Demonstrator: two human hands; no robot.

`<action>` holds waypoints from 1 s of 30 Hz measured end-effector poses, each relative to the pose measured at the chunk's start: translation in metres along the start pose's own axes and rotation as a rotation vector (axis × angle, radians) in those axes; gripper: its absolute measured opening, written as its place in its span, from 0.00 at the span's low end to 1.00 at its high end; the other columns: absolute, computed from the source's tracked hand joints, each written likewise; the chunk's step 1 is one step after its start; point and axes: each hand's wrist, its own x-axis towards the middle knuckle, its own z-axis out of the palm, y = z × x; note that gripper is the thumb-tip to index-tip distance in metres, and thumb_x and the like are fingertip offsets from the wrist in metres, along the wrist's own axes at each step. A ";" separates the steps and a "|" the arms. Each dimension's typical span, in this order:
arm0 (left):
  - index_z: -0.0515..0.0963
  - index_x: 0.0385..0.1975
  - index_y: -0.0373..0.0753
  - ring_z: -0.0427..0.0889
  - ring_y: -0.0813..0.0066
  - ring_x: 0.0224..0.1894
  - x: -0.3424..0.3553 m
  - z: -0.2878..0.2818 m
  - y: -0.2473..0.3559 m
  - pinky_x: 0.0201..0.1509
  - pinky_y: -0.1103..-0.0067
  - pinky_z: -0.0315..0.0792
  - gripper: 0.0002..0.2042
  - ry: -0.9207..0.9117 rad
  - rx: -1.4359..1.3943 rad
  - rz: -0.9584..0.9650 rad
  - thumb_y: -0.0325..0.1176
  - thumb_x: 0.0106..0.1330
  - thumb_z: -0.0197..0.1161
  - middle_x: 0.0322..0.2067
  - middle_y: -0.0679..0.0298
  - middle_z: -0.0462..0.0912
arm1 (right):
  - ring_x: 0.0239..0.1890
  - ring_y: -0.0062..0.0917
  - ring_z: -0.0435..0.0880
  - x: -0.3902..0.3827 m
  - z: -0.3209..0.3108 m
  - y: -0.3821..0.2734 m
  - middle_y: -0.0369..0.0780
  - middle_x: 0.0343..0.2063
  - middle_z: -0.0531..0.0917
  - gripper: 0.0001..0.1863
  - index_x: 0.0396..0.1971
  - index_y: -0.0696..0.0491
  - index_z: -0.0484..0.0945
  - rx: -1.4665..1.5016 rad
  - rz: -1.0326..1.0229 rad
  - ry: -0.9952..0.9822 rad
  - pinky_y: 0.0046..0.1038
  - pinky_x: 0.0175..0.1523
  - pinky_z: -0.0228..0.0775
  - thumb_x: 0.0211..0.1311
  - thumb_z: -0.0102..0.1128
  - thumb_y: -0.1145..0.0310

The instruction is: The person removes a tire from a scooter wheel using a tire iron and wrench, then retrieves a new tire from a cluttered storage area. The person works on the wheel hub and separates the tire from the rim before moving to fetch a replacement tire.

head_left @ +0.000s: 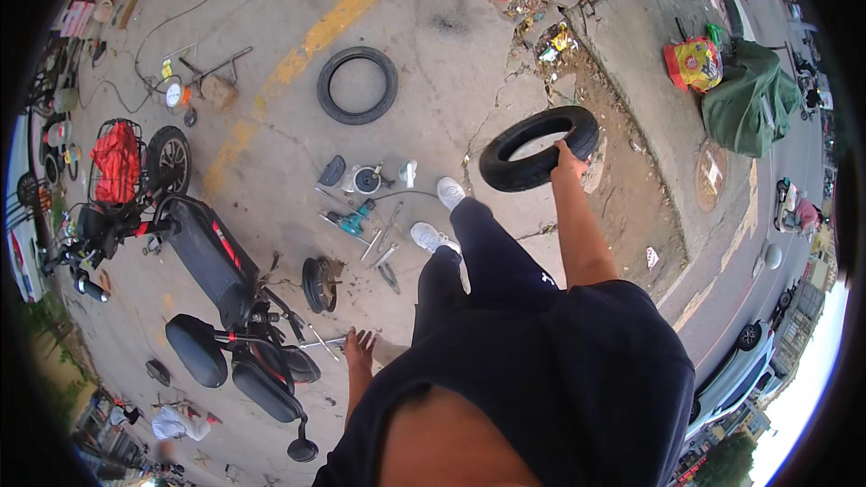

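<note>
My right hand (570, 160) grips the edge of a black tyre (498, 165), which it holds tilted off the ground, out to the right. My left hand (359, 347) hangs low near the scooter, its fingers apart and nothing in them. Closest to it are a bare wheel rim (316, 285) on the concrete and the electric scooter (213, 257), which has a black seat and a red bag in its basket. A second black tyre (324, 86) lies flat farther ahead. Between that tyre and my feet are a teal power tool (350, 220) and several hand tools.
A white shoe (450, 192) of mine stands beside the tools. Cracked concrete and litter (557, 43) border a dirt strip at the right. Beyond it are a red-and-yellow bag (693, 65) and a green cover (750, 99). A cable and a metal stand lie at the far left.
</note>
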 end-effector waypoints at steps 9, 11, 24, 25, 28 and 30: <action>0.53 0.63 0.39 0.69 0.50 0.57 -0.011 0.032 0.057 0.55 0.57 0.68 0.31 0.060 -0.092 0.137 0.45 0.65 0.55 0.60 0.47 0.61 | 0.51 0.40 0.76 -0.034 0.038 -0.105 0.50 0.54 0.71 0.53 0.57 0.61 0.63 -0.711 -0.317 0.074 0.37 0.51 0.74 0.24 0.77 0.55; 0.53 0.64 0.39 0.68 0.50 0.59 -0.012 0.052 0.064 0.57 0.57 0.67 0.31 0.050 -0.085 0.151 0.45 0.65 0.55 0.61 0.47 0.60 | 0.52 0.40 0.75 -0.004 0.066 -0.127 0.51 0.52 0.72 0.53 0.55 0.61 0.64 -0.666 -0.396 -0.079 0.38 0.54 0.70 0.23 0.76 0.52; 0.54 0.63 0.39 0.67 0.51 0.60 -0.047 0.188 0.119 0.57 0.57 0.67 0.29 0.006 -0.074 0.240 0.44 0.66 0.54 0.62 0.50 0.59 | 0.50 0.47 0.76 0.020 0.252 -0.200 0.54 0.48 0.76 0.38 0.51 0.60 0.71 -0.835 -1.121 -0.488 0.39 0.54 0.69 0.48 0.63 0.44; 0.54 0.63 0.39 0.67 0.51 0.59 -0.048 0.191 0.115 0.57 0.57 0.67 0.29 0.024 -0.102 0.244 0.44 0.66 0.54 0.62 0.50 0.59 | 0.50 0.46 0.76 0.004 0.255 -0.192 0.54 0.46 0.77 0.36 0.49 0.60 0.73 -0.929 -1.153 -0.677 0.39 0.54 0.69 0.49 0.62 0.44; 0.55 0.63 0.40 0.65 0.50 0.60 -0.049 0.213 0.121 0.57 0.56 0.66 0.28 0.037 -0.124 0.223 0.44 0.66 0.54 0.61 0.51 0.60 | 0.45 0.45 0.79 0.018 0.215 -0.133 0.52 0.38 0.81 0.30 0.46 0.56 0.77 -1.097 -1.273 -1.016 0.37 0.51 0.71 0.51 0.59 0.46; 0.56 0.63 0.41 0.65 0.50 0.61 -0.039 0.212 0.118 0.58 0.56 0.66 0.28 0.052 -0.187 0.233 0.45 0.66 0.54 0.62 0.52 0.60 | 0.45 0.45 0.78 0.018 0.178 -0.104 0.51 0.38 0.81 0.27 0.40 0.57 0.79 -1.188 -1.223 -1.137 0.38 0.51 0.70 0.51 0.58 0.47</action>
